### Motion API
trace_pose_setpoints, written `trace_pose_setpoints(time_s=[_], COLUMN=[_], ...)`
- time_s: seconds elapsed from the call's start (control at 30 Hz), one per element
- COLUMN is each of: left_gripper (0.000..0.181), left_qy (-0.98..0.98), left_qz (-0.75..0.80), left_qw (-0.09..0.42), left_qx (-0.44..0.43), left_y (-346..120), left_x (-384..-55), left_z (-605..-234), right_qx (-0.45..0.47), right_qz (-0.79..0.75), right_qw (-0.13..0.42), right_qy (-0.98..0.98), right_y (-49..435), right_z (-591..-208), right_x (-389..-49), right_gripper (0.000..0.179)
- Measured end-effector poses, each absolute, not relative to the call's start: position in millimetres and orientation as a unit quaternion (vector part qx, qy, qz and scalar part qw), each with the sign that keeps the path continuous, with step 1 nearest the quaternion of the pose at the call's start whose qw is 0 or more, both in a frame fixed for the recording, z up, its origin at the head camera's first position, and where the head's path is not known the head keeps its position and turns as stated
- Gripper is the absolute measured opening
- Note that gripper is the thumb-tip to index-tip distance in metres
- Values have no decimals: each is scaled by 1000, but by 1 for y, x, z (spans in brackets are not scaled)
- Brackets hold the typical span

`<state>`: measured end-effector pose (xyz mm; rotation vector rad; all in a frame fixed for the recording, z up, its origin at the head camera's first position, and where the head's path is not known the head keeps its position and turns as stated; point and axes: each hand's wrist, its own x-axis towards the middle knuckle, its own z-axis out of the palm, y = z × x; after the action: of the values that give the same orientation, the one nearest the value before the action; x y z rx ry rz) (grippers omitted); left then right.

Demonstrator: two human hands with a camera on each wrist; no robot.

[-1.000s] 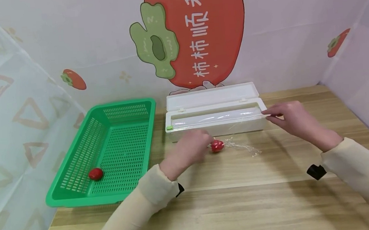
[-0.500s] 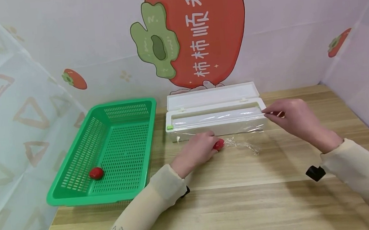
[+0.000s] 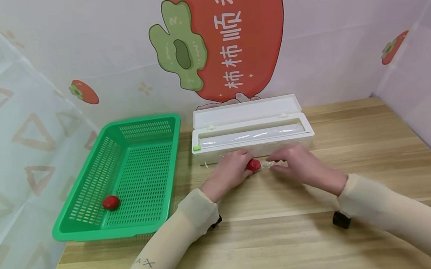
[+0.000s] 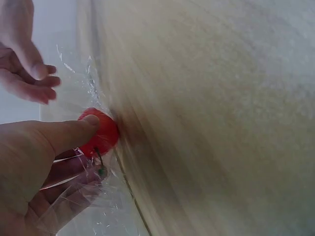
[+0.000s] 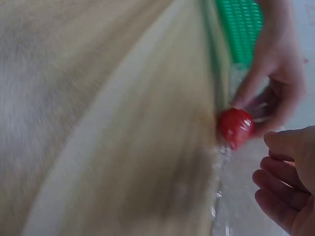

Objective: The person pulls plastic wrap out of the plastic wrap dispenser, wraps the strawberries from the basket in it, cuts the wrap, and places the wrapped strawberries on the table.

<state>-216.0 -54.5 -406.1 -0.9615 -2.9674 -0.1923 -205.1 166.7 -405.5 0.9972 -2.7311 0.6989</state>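
A small, shiny red fruit (image 3: 254, 165) with a thin green stem lies in cling film (image 4: 74, 199) on the table, just in front of the wrap box. My left hand (image 3: 230, 167) holds it, thumb on top and fingers behind, with film spread over those fingers in the left wrist view. Just right of the fruit, my right hand (image 3: 299, 163) hovers by the bunched end of the film. Its fingers are loosely bent, with a gap to the thumb, and nothing shows between them in the right wrist view (image 5: 290, 177).
Behind the hands stands a white cling film box (image 3: 286, 145), lid raised, with a film roll (image 3: 246, 137) inside and a green slider (image 3: 196, 148) at its left end. A green basket (image 3: 179, 154) at left contains another red fruit (image 3: 110, 202). Printed cloth walls surround the wooden table (image 3: 285, 247).
My left hand has moved right and taken hold of the red fruit. The right hand has let go of the film at the box's right end and come left towards the fruit.
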Motion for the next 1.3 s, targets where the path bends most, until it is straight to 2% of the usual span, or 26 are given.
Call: trace_pose_setpoints(time_s=[0.33,0.57,0.83,1.3], left_gripper=[16,21,23,19], left_qy=[-946,-952,-949,-946], left_qz=[-81,-88,-94,-134], left_qw=[1,-18,-20,-75], left_qx=[-313,-293,-299,-286], left_y=[-54,-55,-57,-57], left_x=[-219,-217,-216,-212], left_z=[-403,-401,-401,-402], right_qx=[342,334,337,333], right_qz=[256,256,247,237], right_qw=[72,59,62,70], right_qy=[-901,-905,-907,-910], right_y=[145,141,139,137], right_z=[-421,-425,-426,-431], right_x=[-207,-207,-209,-209], right_gripper=[31,26,34,26])
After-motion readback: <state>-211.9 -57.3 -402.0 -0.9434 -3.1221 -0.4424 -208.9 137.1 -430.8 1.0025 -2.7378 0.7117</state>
